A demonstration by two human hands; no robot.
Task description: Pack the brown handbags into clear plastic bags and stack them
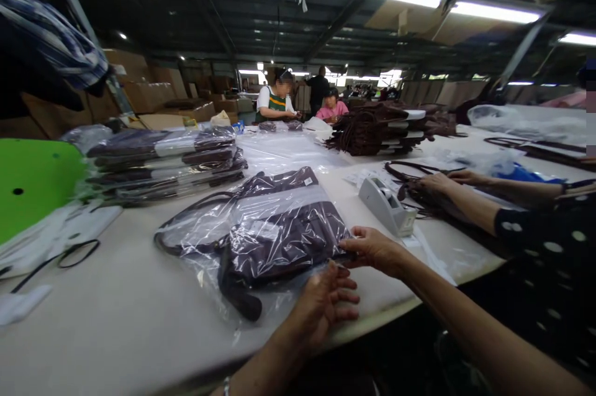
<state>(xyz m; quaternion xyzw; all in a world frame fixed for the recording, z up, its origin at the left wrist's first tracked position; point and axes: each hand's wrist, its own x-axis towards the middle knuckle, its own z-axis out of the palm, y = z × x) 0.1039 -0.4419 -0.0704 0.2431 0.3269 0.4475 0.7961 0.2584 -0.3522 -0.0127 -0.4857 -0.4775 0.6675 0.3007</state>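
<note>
Dark brown bag (288,238) in a clear plastic sleeve (198,253) lies flat on the cream-coloured table (139,309), directly before the person. Right hand (375,251): thumb and fingers pinched together on the wrapped bag's near right corner. Left hand (321,300): fingers loosely parted, thumb at the near edge; cannot tell whether it grips the sleeve. Pale grey tape dispenser (384,207) stands just beyond the right hand.

On the table (125,309), a bag (288,234) lies left of the tape dispenser (390,213).
</note>
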